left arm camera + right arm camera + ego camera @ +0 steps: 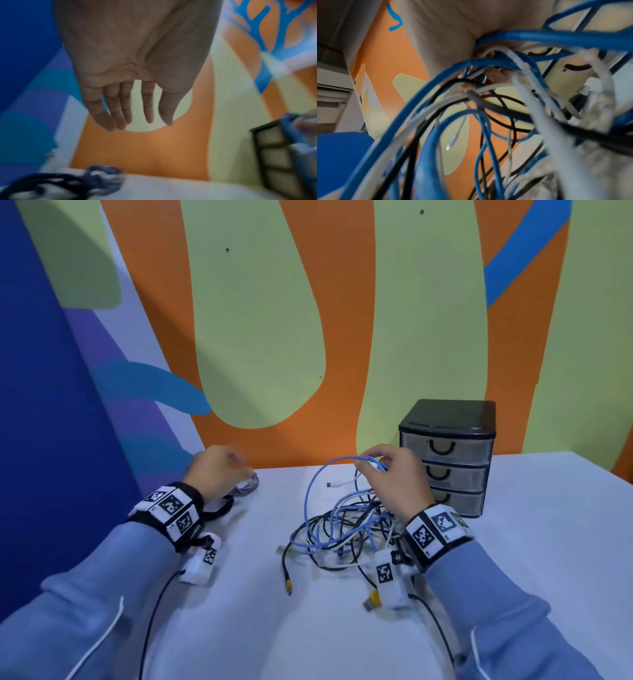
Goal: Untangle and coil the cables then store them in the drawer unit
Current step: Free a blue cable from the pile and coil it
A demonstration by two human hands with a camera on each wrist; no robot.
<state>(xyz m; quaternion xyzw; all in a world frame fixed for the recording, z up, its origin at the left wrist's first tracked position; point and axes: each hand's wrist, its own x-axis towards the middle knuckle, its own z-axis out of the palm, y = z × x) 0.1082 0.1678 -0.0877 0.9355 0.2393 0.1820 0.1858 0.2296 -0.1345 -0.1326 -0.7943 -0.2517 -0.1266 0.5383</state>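
Three views, head first: the right hand [394, 474] pinches a loop of the blue cable [317, 487] and holds it above the tangle [346, 529], which lies on the table [513, 542] directly under that hand.
Blue cable's run: from the pinch it arcs toward the left hand, then drops down into the heap, so its long axis stands roughly upright.
Drawer unit [448, 457]: just beyond the right hand, all three drawers closed.
Left hand [215, 470]: well apart from the tangle, beside a small cable bundle [246, 486].
Left wrist view: fingers [120, 108] straight and relaxed, holding nothing; blurred cables [68, 182] lie below it.
Right wrist view: blue cable [539, 36] crosses under the palm; fingers hidden.
Judgement: the right hand is nearer and should lift upward.
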